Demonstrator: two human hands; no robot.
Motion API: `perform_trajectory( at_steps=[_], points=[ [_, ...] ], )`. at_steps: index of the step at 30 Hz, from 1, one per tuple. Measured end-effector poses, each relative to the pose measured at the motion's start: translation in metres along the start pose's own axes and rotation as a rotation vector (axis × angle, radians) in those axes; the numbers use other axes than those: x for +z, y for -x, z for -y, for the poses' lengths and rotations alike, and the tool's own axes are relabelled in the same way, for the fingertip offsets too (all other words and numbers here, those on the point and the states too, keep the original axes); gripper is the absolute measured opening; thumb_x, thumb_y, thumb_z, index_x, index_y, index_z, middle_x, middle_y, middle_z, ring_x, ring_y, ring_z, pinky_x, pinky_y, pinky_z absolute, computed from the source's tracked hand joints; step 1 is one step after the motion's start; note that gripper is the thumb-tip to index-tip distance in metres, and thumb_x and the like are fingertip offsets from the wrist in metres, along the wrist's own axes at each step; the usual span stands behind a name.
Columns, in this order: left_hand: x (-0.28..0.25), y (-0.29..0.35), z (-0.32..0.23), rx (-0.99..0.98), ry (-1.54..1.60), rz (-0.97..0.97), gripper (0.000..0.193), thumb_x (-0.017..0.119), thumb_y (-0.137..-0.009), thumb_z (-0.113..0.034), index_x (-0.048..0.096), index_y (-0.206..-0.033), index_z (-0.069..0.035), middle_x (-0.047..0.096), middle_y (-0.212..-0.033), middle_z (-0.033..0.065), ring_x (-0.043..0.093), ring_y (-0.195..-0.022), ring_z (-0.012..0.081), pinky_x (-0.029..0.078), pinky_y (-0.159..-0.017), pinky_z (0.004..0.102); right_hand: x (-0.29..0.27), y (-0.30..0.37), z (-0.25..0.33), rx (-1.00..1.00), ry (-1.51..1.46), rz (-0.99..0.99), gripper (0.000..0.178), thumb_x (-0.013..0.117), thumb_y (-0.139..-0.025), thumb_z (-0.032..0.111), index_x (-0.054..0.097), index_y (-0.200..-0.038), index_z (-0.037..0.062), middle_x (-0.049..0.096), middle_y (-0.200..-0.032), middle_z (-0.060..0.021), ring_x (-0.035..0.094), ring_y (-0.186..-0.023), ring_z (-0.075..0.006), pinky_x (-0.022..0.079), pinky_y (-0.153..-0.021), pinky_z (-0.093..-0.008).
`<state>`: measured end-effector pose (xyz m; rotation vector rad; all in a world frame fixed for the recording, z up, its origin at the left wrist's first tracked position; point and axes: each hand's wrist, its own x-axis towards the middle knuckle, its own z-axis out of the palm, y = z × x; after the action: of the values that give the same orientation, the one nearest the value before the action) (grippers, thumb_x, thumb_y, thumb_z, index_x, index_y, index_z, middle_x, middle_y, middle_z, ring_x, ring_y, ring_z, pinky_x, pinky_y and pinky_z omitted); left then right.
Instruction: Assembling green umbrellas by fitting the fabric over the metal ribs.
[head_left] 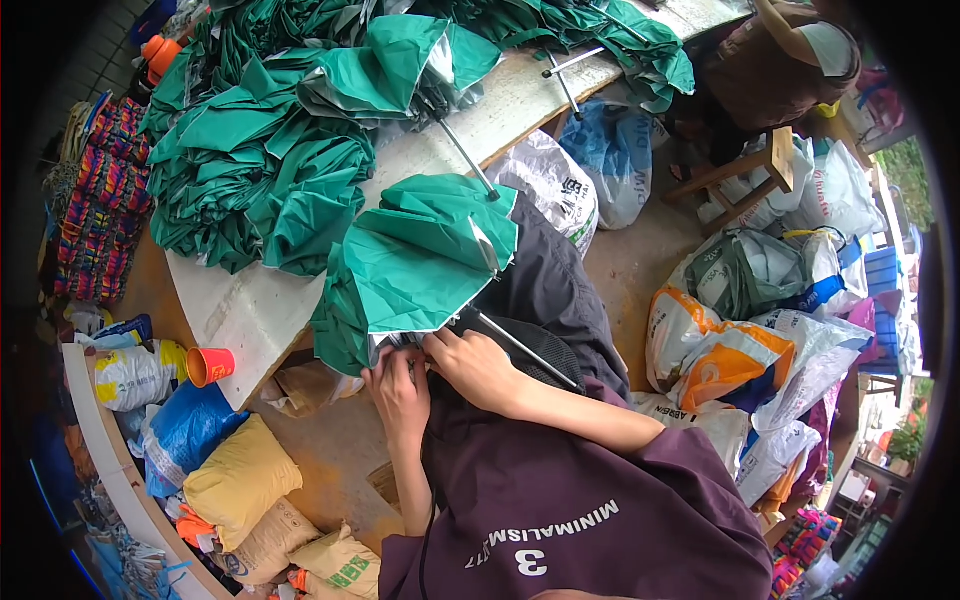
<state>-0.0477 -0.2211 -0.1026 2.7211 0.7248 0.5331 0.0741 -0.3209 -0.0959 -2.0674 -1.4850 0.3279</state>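
Observation:
A green umbrella (410,265) with a silvery lining rests partly folded across my lap and the table's edge. Its bare metal shaft (525,350) points down to the right, over my dark trousers. At the canopy's near rim, my left hand (400,395) pinches the edge with bent fingers. Close beside it, my right hand (468,368) is closed on the same rim. The exact spot between the fingertips is too small to make out. Just beyond lies another half-folded green umbrella (400,70), its shaft reaching toward mine.
Green umbrellas (250,170) are heaped on the white table (245,305), with a red cup (210,367) at its corner. Stuffed sacks (240,480) lie at lower left, plastic bags (735,360) at right. A wooden stool (740,180) stands near another person (780,70).

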Motion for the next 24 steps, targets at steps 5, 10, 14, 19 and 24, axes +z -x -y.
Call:
perform_trajectory(
  at_steps=[5,10,14,19,24],
  points=[
    [0.0009,0.0004,0.0005,0.000,-0.001,0.002,0.008,0.061,-0.092,-0.014,0.058,-0.094,-0.007,0.068,-0.093,0.0074,0.059,-0.103,0.0286,0.037,-0.086,0.0448,0.0022,0.0004,0.0010,-0.008,-0.015,-0.032,0.029,0.064,-0.086,0.018,0.053,-0.107,0.0008,0.060,-0.096,-0.0144,0.063,-0.069,-0.0309,0.051,-0.061,-0.0400],
    [0.0003,0.0011,0.0004,-0.040,0.026,0.019,0.008,0.061,-0.091,-0.013,0.061,-0.094,-0.005,0.068,-0.096,0.0083,0.058,-0.104,0.0303,0.037,-0.089,0.0449,0.0012,-0.0010,0.0014,0.000,-0.018,-0.011,0.029,0.064,-0.086,0.017,0.053,-0.106,0.0007,0.060,-0.096,-0.0147,0.063,-0.069,-0.0311,0.052,-0.062,-0.0399],
    [-0.0003,0.0006,-0.0003,-0.050,0.035,0.026,0.008,0.061,-0.090,-0.011,0.062,-0.094,-0.004,0.068,-0.098,0.0086,0.058,-0.104,0.0310,0.037,-0.091,0.0447,-0.0011,-0.0011,0.0019,0.004,-0.023,-0.002,0.029,0.065,-0.085,0.017,0.053,-0.106,0.0004,0.060,-0.096,-0.0148,0.064,-0.070,-0.0310,0.052,-0.062,-0.0401],
    [-0.0008,0.0026,0.0008,-0.051,0.027,0.025,0.007,0.062,-0.089,-0.011,0.062,-0.093,-0.004,0.068,-0.097,0.0087,0.058,-0.104,0.0310,0.037,-0.090,0.0446,-0.0002,-0.0012,0.0022,-0.003,-0.030,0.010,0.029,0.064,-0.086,0.017,0.053,-0.106,0.0002,0.060,-0.096,-0.0152,0.064,-0.070,-0.0309,0.052,-0.062,-0.0405],
    [-0.0003,0.0011,-0.0003,-0.043,0.025,0.024,0.007,0.062,-0.089,-0.010,0.062,-0.093,-0.004,0.068,-0.097,0.0089,0.058,-0.103,0.0312,0.038,-0.090,0.0445,0.0002,-0.0011,0.0008,0.008,-0.032,0.016,0.028,0.063,-0.087,0.017,0.053,-0.107,0.0001,0.060,-0.096,-0.0157,0.064,-0.071,-0.0309,0.052,-0.063,-0.0404]
  ],
)
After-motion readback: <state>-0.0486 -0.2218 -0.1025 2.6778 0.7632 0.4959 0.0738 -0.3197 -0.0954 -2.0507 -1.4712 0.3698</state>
